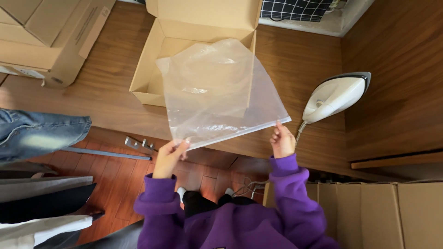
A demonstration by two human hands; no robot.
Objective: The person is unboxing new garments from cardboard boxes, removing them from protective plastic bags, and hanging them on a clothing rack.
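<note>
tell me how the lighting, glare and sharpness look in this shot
Head view: soft daylight, mostly sharp; pale glare patches on the clear plastic bag held by the left hand and right hand; sheen on the white iron; wide-lens bending at the edges.

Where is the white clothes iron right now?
In the head view, the white iron rests on the wooden table at the right, beyond the right hand and right of the clear plastic bag and open cardboard box.
</note>
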